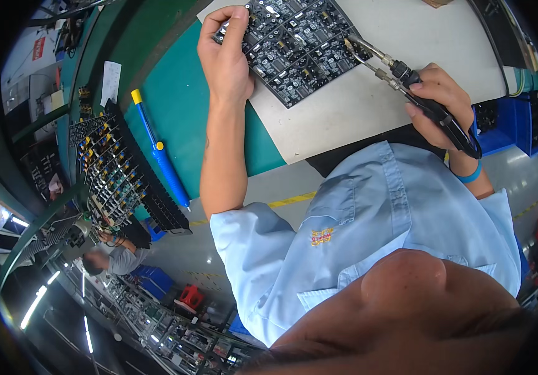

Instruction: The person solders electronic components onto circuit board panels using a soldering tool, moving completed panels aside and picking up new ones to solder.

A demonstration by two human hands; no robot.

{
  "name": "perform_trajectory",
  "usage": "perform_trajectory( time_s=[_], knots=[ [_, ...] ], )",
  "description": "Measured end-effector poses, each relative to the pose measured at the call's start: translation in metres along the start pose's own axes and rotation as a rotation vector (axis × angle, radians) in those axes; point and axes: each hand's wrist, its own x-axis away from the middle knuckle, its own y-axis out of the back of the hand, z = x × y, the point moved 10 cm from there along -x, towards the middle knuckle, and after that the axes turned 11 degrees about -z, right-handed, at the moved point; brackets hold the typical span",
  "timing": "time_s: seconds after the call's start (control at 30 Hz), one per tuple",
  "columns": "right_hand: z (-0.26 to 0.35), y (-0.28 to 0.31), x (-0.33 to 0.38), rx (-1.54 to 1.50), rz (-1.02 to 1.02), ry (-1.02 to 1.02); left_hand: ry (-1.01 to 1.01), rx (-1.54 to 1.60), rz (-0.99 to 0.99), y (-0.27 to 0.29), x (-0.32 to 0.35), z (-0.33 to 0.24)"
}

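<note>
We hold a circuit board (300, 53) and a two-pronged soldering iron (400, 70).
Our left hand (226, 56) has its fingers closed on the board's left edge, over a pale sheet (406, 25) on the green tabletop (178, 87); our right hand (439, 100) has its fingers wrapped around the iron's black handle, tips at the board's right edge, whether touching we cannot tell. A blue pump (169, 169) lies left.

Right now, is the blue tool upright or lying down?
Lying down: the blue tool stretches along the left of the green mat, yellow end away from the wearer.
</note>
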Motion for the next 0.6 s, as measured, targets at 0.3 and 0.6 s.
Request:
perform_trajectory(
  time_s=[0.3,0.6],
  knots=[
    [-0.0014,0.0010,0.0011,0.027,-0.012,-0.004,-0.056,0.013,0.028,-0.0026,0.0005,-0.0052],
    [-0.0017,0.0024,0.0007,0.042,-0.041,-0.018,-0.025,0.075,0.083,-0.0033,0.0031,-0.0034]
  ],
)
